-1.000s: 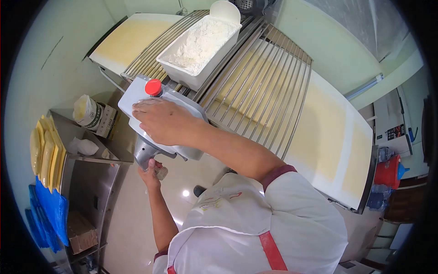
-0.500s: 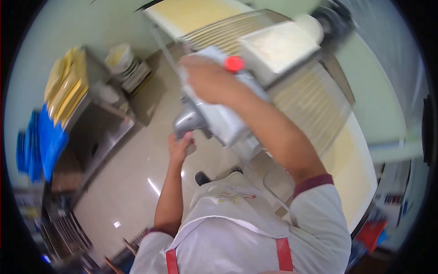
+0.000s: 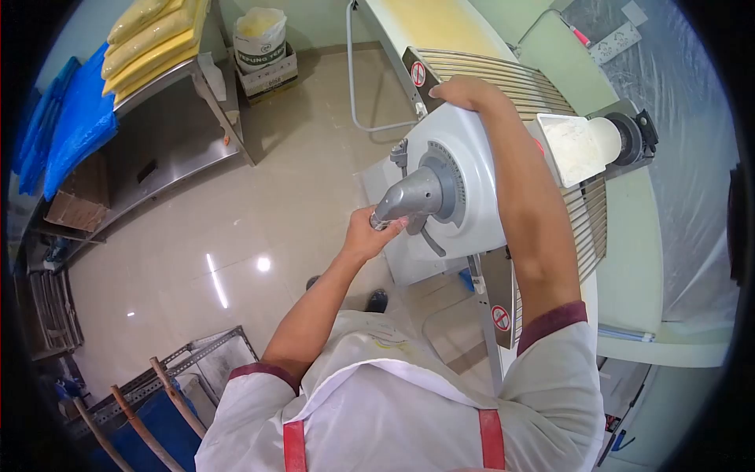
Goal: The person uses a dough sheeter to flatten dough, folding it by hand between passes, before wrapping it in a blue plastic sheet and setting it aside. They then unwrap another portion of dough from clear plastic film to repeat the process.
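Note:
A dough sheeter with a light grey rounded housing [image 3: 480, 189] stands in front of me. On its side is a round dial with a scale and a grey adjusting lever [image 3: 409, 195]. My left hand [image 3: 370, 234] is wrapped round the lower end of that lever. Over the top far edge of the housing lies my right hand [image 3: 474, 94], fingers stretched out and holding nothing. My right forearm covers part of the housing and most of a red button. Behind it sits a white tray of flour [image 3: 572, 149], beside the metal guard bars [image 3: 495, 75].
A pale conveyor belt [image 3: 440, 27] extends away. Yellow packs [image 3: 153, 47] and blue bags [image 3: 79, 118] lie on a steel table [image 3: 181, 118] at left. A white flour sack [image 3: 259, 35] stands in a box behind. Wooden poles [image 3: 141, 425] rise at lower left.
My view has turned, so the machine appears farther right and sharper. My left hand stays on the lever; my right hand remains on the housing, and the red button is now mostly covered.

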